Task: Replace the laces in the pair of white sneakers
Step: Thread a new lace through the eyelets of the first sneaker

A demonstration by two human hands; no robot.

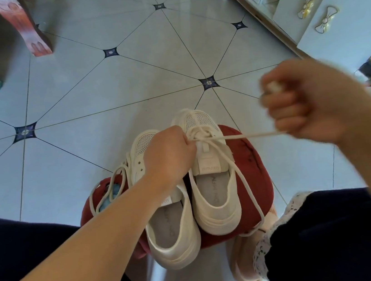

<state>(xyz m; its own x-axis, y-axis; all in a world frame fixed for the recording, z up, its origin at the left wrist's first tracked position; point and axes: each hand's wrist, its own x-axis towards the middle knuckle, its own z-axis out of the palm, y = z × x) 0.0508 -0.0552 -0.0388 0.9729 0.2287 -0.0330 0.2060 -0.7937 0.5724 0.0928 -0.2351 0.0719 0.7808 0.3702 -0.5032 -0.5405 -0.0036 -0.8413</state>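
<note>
Plainly the lace (245, 135) was drawn taut, running from the upper eyelets of one white sneaker (214, 198) out to the right hand (306, 109), whose fist was closed hard around it. The left hand (167, 157) pinched the crossing at the tongue. To my eye the pull wanted to be level and steady, with that pinch firm so the rows below would not bunch. Its mate (171, 232) sat alongside on the red stool (248, 155), a loose lace (108, 194) trailing off its side.

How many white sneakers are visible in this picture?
2. The left sneaker lies partly under the left hand; the right sneaker stands beside it, both on the red seat.
</note>
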